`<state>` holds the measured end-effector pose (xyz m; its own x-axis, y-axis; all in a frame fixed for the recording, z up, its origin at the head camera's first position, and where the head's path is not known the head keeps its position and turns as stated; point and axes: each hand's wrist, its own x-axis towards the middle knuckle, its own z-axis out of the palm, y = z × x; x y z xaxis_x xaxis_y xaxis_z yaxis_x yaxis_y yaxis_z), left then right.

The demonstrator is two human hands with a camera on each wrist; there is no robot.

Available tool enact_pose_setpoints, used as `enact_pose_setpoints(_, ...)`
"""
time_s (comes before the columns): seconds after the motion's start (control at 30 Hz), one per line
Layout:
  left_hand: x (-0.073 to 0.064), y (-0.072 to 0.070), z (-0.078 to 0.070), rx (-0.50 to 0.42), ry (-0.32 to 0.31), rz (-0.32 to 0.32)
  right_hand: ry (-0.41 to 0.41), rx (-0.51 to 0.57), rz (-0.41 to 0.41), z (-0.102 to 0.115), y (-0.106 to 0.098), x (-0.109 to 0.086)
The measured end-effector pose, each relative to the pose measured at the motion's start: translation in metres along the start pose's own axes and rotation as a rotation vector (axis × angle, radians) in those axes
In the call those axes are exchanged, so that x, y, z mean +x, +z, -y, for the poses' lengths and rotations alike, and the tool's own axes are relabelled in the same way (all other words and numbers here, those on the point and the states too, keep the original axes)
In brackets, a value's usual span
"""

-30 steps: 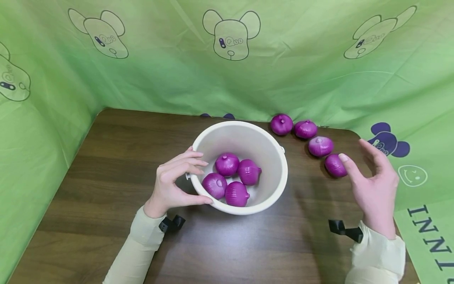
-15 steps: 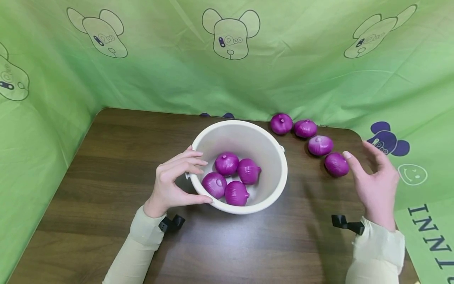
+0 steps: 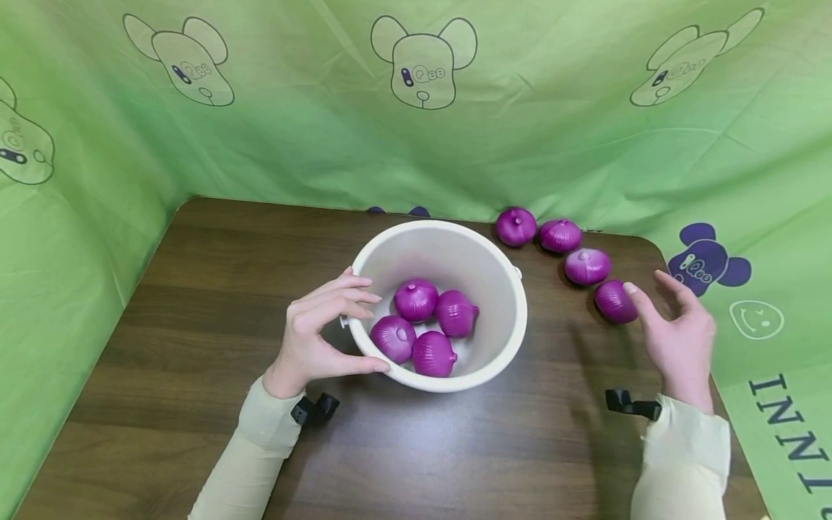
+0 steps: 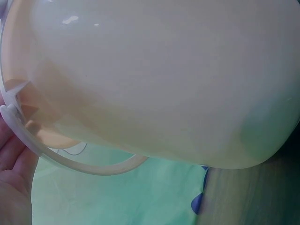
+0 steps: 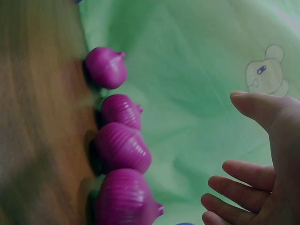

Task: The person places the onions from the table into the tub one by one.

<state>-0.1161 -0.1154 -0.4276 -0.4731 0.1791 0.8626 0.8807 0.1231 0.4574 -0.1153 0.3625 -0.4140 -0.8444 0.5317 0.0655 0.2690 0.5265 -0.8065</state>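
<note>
A white bucket (image 3: 518, 328) stands mid-table in the head view, with several purple onions (image 3: 416, 300) in its bottom. My left hand (image 3: 310, 339) grips the bucket's left rim, fingers over the edge and thumb along the near side. The left wrist view is filled by the bucket's outer wall (image 4: 159, 84), its handle (image 4: 93, 168) hanging below. At the right, my right hand (image 3: 679, 347) hovers with thumb and fingers spread and holds nothing. Its thumb tip overlaps the nearest onion (image 3: 613, 302) of the outer row in the head view; the right wrist view shows a gap from that onion (image 5: 124, 199).
Beyond that onion, the row runs along the table's back right corner: a paler onion (image 3: 588, 266), then another onion (image 3: 560, 236) and the farthest onion (image 3: 516, 227). A green printed cloth (image 3: 422, 144) walls the brown wooden table (image 3: 227, 289) at the back and sides.
My right hand shifts slightly right, then back left toward the nearest onion, its index finger coming lower. The left hand and bucket keep their place.
</note>
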Motion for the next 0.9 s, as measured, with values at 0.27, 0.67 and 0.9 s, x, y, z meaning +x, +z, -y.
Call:
enact_pose_setpoints(0.27, 0.0, 0.0, 0.0, 0.0, 0.002, -0.001, 0.048, -0.036, 0.049, -0.016, 0.003, 0.005)
enact_pose_setpoints(0.67, -0.001, 0.001, 0.0, -0.002, 0.007, -0.003, 0.038, -0.08, 0.097, -0.035, 0.011, 0.01)
enact_pose_setpoints(0.9, -0.002, 0.001, 0.001, -0.004, 0.004, -0.001, 0.056, -0.074, 0.143, -0.042, 0.012, 0.012)
